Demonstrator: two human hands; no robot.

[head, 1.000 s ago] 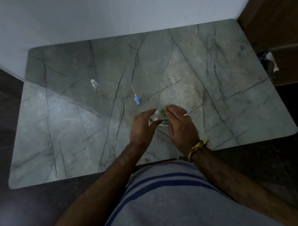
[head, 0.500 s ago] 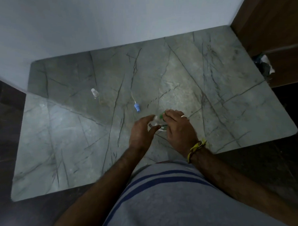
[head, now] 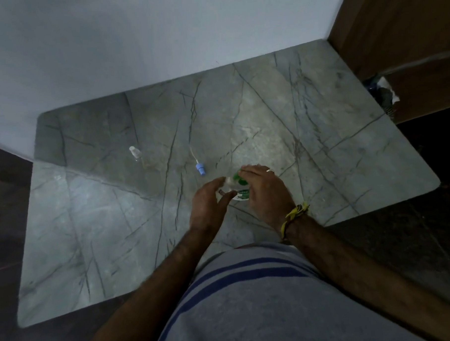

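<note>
A small clear bottle (head: 234,188) with a green top and a white label stands on the grey marble table (head: 118,226) near its front edge. My left hand (head: 210,204) holds the bottle's body from the left between thumb and fingers; its fingertips are blurred. My right hand (head: 266,191) curls over the green top from the right and hides most of it. A ring shows on one right finger and a yellow thread band on that wrist.
A blue nozzle with a thin white tube (head: 200,168) lies just left of and beyond the hands. A small clear cap (head: 133,151) lies farther left. A wall runs along the table's back, a wooden panel (head: 393,34) stands at right.
Both hands stay on the bottle at the same spot. The left hand's fingers have shifted slightly on the bottle and look blurred. The view has tilted a little.
</note>
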